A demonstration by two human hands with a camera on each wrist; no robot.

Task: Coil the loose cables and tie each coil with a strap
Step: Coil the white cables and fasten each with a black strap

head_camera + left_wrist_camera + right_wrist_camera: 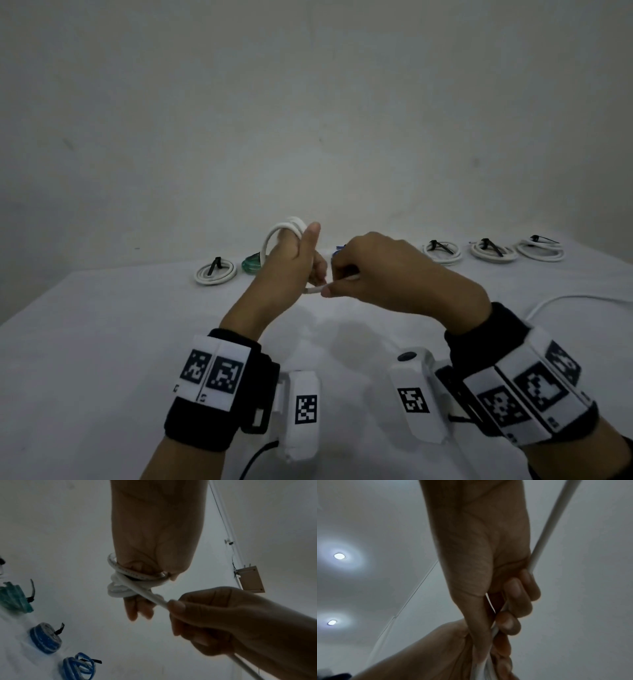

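The left hand [291, 263] holds white cable [137, 588] loops wound round its fingers; the right hand [394, 274] pinches the strand running level between them. Tied coils [493, 251] line the white worktop [102, 342] by a pale wall.

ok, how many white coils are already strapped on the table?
4. One white coil sits left of the green coil; three are in a row on the right. More may be hidden mid-row.

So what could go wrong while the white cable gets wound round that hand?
The loops of the white cable sit bunched near the left hand fingertips, so they might slip off and spring apart. The right hand pulls the strand taut, which may cinch the loops too tight. The loose tail could drag toward the tied coils.
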